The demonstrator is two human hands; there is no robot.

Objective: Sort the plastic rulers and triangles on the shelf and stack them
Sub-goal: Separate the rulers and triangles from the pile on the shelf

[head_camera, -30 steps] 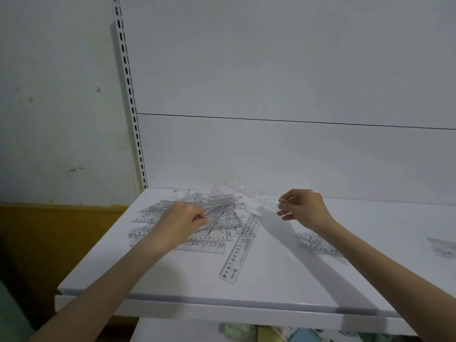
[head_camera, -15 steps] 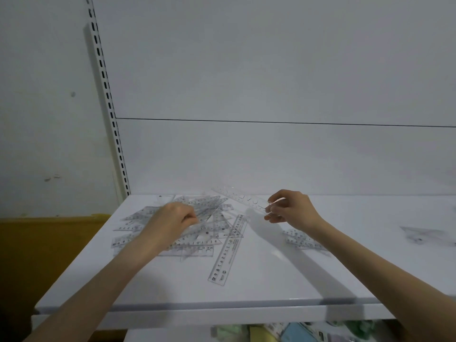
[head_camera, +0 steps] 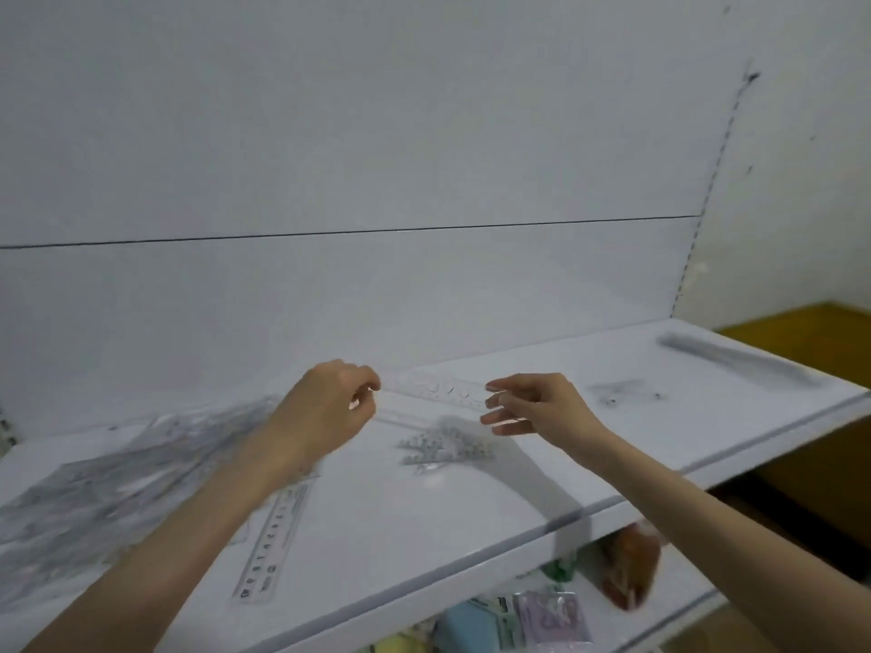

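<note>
A clear plastic ruler (head_camera: 440, 392) is held up in the air between two hands, just above the white shelf (head_camera: 424, 520). The left hand (head_camera: 330, 410) pinches one end with its fingertips. The right hand (head_camera: 532, 405) pinches the other end, with the thumb and a finger on the ruler and the other fingers spread out.

The ruler looks thin, light and flat. It should be stiff the long way but bend a little if pushed. It is smooth, so it could slip, and see-through, so it is hard to spot on the white shelf. Holding it by the two short ends, as now, seems a good way to keep it level.

Right under the ruler lies a small pile of rulers (head_camera: 443, 449). To the left is a big messy heap of rulers and triangles (head_camera: 118, 487), blurry here. One long ruler (head_camera: 273, 544) lies alone near the front edge. Farther right is a small clear piece (head_camera: 622, 393), and a long stack (head_camera: 735, 358) sits near the far end; both are too blurry to tell more.

The shelf is smooth, flat and white, with a white back wall (head_camera: 377, 157). Things will slide easily on it. Below is another shelf with colourful packs (head_camera: 551, 615). I think most of the sorting is still left to do.
</note>
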